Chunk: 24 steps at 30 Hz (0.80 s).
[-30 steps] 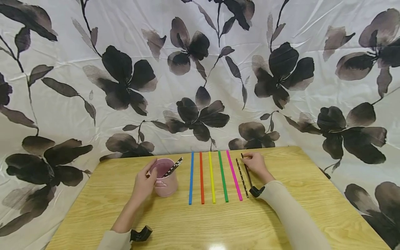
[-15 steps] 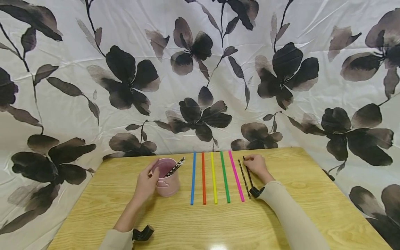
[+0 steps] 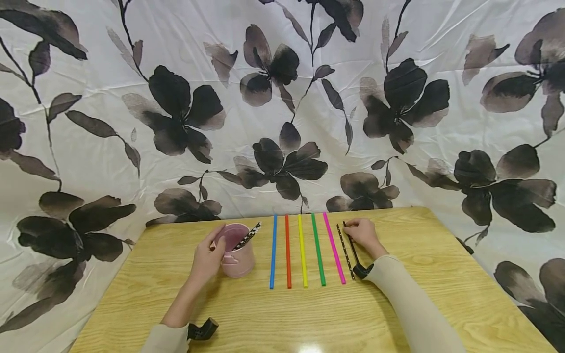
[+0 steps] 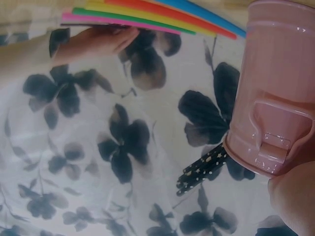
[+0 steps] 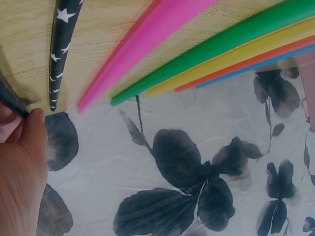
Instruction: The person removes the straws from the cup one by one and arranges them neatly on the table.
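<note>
My left hand (image 3: 208, 257) grips the rim of a pink metal pail (image 3: 240, 264), with its thumb on the near side. Several black straws (image 4: 202, 169) with white and gold specks lean out of the pail's mouth toward the right. At the right end of a row of straws, my right hand (image 3: 364, 235) pinches the far end of a dark straw (image 5: 12, 100) lying on the table. Just left of it is a black straw with white stars (image 5: 61, 49), apart from the fingers. Part of the pinched straw is hidden behind the wrist camera.
Between the hands, blue (image 3: 273, 252), red (image 3: 288, 252), yellow (image 3: 302, 252), green (image 3: 318, 252) and pink (image 3: 334, 250) straws lie side by side on the wooden table (image 3: 273, 318). A floral cloth (image 3: 282, 122) hangs behind the table's far edge.
The head view has shifted slightly, moving everything a little to the right in it. Relative to the table, both hands, the pail and the straws show almost no movement.
</note>
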Available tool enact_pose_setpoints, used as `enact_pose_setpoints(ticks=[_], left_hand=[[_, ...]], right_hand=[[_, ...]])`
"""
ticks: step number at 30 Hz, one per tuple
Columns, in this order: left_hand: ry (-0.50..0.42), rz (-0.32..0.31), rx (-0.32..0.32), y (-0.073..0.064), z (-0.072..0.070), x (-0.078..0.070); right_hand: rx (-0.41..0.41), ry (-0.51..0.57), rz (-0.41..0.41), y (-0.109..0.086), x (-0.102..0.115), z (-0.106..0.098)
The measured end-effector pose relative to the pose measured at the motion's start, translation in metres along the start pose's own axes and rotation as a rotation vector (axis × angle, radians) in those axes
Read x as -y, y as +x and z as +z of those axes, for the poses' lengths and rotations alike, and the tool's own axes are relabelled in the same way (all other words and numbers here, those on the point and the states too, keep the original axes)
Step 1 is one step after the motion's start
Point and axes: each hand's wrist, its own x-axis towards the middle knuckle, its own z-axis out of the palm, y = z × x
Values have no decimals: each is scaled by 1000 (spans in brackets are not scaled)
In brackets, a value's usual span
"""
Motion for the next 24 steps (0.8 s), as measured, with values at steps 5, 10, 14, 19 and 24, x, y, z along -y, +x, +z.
enact_pose_setpoints(ticks=[5, 10, 14, 19, 24], left_hand=[[-20, -8, -2, 0, 0, -1], [-48, 3, 17, 3, 0, 14], [-21, -20, 21, 9, 3, 32], [-1, -38, 6, 11, 7, 39], [-33, -22, 4, 5, 3, 18]], right_hand=[[-22, -5, -14, -1, 0, 0], [-19, -17, -16, -3, 1, 0], [-13, -26, -11, -5, 2, 0], [-14, -31, -7, -7, 5, -2], [-9, -16, 17, -7, 3, 0]])
